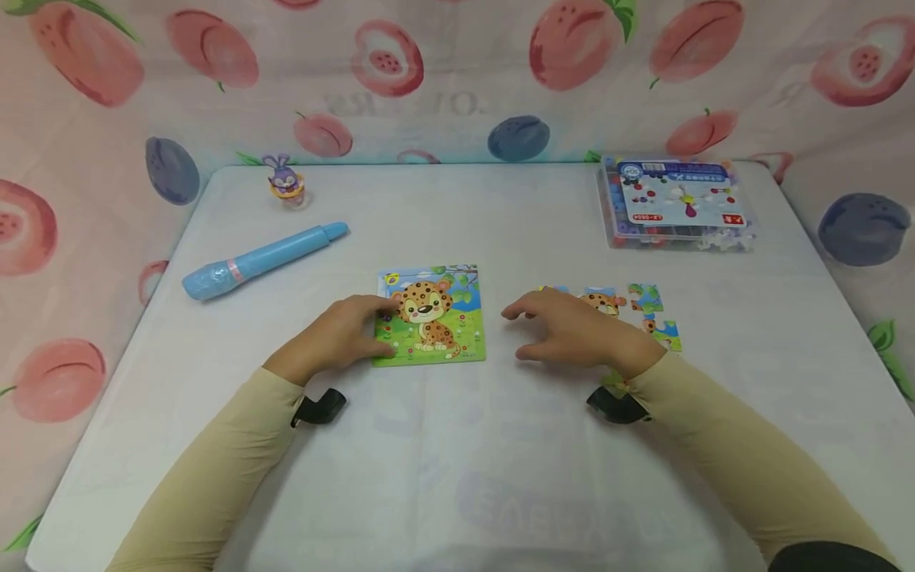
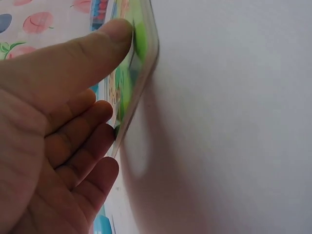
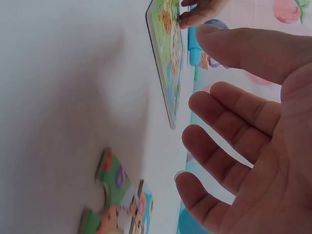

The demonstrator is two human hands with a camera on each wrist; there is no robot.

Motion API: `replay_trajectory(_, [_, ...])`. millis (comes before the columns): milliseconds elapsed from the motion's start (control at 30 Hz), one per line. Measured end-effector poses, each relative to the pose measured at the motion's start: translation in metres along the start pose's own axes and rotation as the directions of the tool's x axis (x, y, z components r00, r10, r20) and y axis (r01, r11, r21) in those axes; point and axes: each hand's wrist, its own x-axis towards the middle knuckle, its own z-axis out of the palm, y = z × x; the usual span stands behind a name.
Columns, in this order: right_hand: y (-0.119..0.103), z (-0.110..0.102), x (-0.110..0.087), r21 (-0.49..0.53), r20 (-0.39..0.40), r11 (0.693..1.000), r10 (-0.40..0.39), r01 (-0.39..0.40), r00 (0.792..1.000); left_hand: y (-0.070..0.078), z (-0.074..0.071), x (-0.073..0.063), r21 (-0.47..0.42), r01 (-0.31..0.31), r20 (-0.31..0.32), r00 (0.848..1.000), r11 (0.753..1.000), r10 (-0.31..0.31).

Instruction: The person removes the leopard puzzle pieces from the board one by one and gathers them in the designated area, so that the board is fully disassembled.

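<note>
A square puzzle board [image 1: 461,306] with a cartoon leopard on grass lies flat in the middle of the table. My left hand [image 1: 339,334] is at its left side, thumb and fingers spread over that edge. The left wrist view has the thumb [image 2: 117,34] against the board's printed face. Between the board and some loose puzzle pieces [image 1: 646,297], my right hand [image 1: 582,330] hovers with fingers apart and nothing in its grasp. It covers part of those pieces in the head view; the right wrist view shows a jigsaw piece [image 3: 117,180] with leopard spots below the fingers.
A light blue wand-shaped tube [image 1: 279,254] lies at the left, with a small purple rabbit figure [image 1: 283,179] behind it. At the back right sits a clear plastic box [image 1: 682,202] of small coloured parts. Fruit-patterned cloth [image 1: 443,79] hangs behind the white table.
</note>
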Motion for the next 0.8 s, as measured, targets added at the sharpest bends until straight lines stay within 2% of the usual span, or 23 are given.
replay_trajectory(233, [-0.006, 0.007, 0.01, 0.001, 0.006, 0.999, -0.05, 0.05, 0.999, -0.002, 0.0, -0.002, -0.017, -0.015, -0.009, 1.0, 1.0, 0.015])
replay_trajectory(367, [-0.013, 0.011, 0.017, -0.01, 0.01, 0.999, -0.052, 0.052, 0.999, -0.003, 0.0, -0.001, -0.017, -0.008, -0.012, 1.0, 1.0, 0.008])
replay_trajectory(633, [-0.026, 0.026, 0.043, -0.043, 0.026, 0.996, -0.078, 0.079, 0.997, -0.005, 0.0, 0.0, -0.017, -0.01, -0.02, 1.0, 1.0, 0.01])
replay_trajectory(800, [-0.032, 0.036, 0.06, -0.048, 0.039, 0.997, -0.064, 0.066, 0.997, -0.008, -0.001, -0.001, -0.031, -0.007, -0.001, 1.0, 1.0, 0.007])
